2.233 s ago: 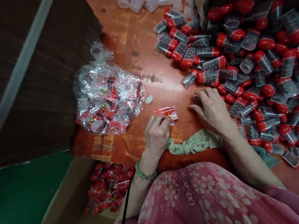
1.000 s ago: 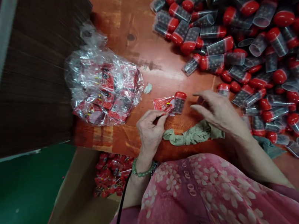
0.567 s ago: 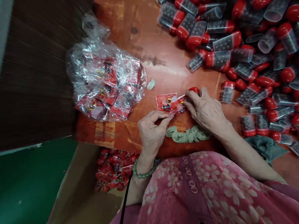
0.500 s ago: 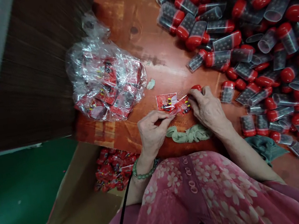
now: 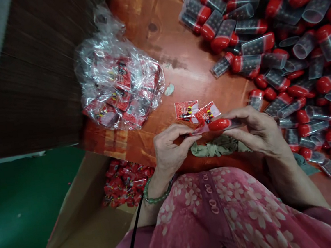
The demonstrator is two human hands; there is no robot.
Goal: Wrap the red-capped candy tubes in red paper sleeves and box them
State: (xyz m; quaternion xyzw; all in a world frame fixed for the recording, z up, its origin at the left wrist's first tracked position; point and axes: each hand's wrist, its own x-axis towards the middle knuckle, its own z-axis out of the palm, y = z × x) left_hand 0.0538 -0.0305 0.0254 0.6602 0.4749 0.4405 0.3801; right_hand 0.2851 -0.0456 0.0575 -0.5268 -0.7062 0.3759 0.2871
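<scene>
My left hand (image 5: 172, 148) is closed, pinching a small red printed plastic packet (image 5: 203, 129) between thumb and fingers. In my right hand (image 5: 258, 133) is a clear tube with a rounded red end (image 5: 219, 124), gripped by its clear part. That red end points left and meets the packet's edge; whether it is inside the packet I cannot tell. Just beyond my hands lie a flat red printed packet (image 5: 186, 110) and another overlapping it (image 5: 209, 111). A crumpled green cloth (image 5: 215, 147) rests on the table below my fingers.
Many red-ended clear tubes (image 5: 252, 63) are heaped on the right of the wooden table (image 5: 168, 36). A clear plastic bag (image 5: 119, 85) of red packets stands at left. Below the table edge, a cardboard box (image 5: 83, 223) contains red packaged pieces (image 5: 127, 183). A dark cloth lies under the right forearm.
My right hand has lifted the red-ended tube off the table and brought it toward me, against the packet in my left hand. My left hand keeps its pinch.
</scene>
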